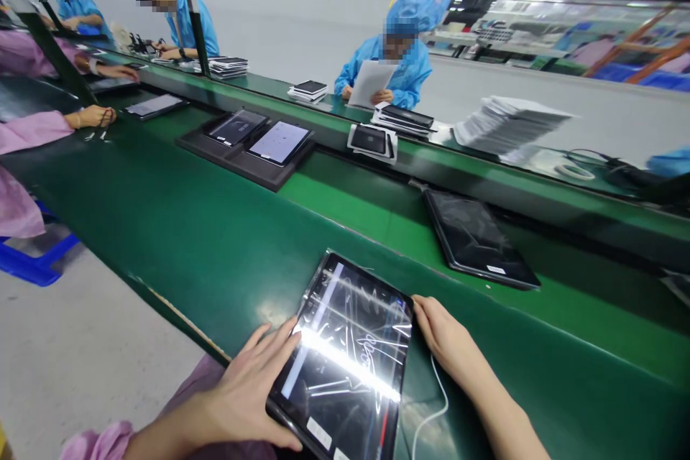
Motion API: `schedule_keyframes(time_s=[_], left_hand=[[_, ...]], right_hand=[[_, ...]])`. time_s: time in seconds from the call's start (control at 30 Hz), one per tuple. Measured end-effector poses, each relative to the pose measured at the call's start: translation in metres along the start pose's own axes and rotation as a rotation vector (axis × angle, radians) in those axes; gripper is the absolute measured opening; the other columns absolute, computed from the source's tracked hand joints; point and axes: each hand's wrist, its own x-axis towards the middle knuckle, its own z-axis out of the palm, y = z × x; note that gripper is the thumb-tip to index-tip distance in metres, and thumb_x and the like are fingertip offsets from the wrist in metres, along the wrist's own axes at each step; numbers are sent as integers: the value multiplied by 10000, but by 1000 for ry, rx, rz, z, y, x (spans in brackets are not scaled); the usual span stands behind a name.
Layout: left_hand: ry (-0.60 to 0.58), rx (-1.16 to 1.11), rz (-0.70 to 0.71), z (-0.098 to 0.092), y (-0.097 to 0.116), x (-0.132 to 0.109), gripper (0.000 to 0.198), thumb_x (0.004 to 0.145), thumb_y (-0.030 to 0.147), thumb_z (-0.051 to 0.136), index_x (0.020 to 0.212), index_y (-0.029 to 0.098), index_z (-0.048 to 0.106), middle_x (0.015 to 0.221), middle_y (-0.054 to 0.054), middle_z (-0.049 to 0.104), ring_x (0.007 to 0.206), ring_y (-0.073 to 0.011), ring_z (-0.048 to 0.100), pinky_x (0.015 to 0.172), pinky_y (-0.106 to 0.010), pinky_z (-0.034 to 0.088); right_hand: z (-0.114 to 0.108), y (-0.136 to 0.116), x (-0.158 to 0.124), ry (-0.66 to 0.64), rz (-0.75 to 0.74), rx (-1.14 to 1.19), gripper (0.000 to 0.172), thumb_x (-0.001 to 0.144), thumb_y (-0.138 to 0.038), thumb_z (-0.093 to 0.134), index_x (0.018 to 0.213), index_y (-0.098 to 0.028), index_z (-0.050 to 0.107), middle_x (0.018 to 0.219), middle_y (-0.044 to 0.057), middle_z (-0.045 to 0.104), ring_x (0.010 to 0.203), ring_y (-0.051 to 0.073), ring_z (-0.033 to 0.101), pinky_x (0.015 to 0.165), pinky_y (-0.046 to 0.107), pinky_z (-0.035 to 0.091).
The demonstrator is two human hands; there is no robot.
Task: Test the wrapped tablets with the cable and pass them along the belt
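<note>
At the near edge of the green bench [215, 244], our left hand [253, 388] lies spread, fingers on the glass and thumb hooked along the near edge. It clasps the glossy black rectangular tablet [350, 352], seemingly to brace it. Our right hand [442, 341] meets the tablet's right edge, though we cannot tell whether those fingers grip; a thin white cable [431, 410] trails just beside that wrist.

This is an electronics factory, at an assembly line. A long green conveyor belt [188, 230] serves as the worktop, running from near right to far left. It carries a black glossy tablet [350, 352] at the near edge, a second dark tablet [477, 237] farther right and a dark grey tray of two tablets [242, 158]. Across it sit workers in blue smocks and caps [402, 61] beside stacks of flat black devices [404, 118].
</note>
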Motion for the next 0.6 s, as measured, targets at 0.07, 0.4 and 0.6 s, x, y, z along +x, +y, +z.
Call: schedule_keyframes(time_s=[0.07, 0.4, 0.6], left_hand=[[34, 23, 11, 2, -2, -2, 1385, 613, 610, 914, 1677, 249, 104, 1702, -212, 193, 1552, -455, 244, 1240, -712, 258], [152, 216, 86, -2, -6, -4, 1648, 534, 540, 978, 1626, 299, -231, 1683, -236, 244, 1501, -464, 372, 1183, -688, 406], [214, 261, 57, 0, -6, -4, 1640, 504, 550, 969, 1638, 285, -186, 1674, -251, 270, 1473, -472, 419, 1161, -660, 450]], right_hand=[[0, -1, 1, -17, -2, -18, 527, 1090, -558, 216, 1071, -222, 622, 887, 106, 731, 773, 261, 755, 718, 389, 625], [-1, -8, 5, -70, 49, -37, 432, 1089, -409, 260, 1103, -197, 636, 952, 127, 723, 811, 266, 724, 778, 416, 600], [-3, -11, 9, -86, 55, -1, 409, 1082, -372, 270, 1096, -197, 639, 963, 134, 718, 833, 272, 715, 795, 423, 593]])
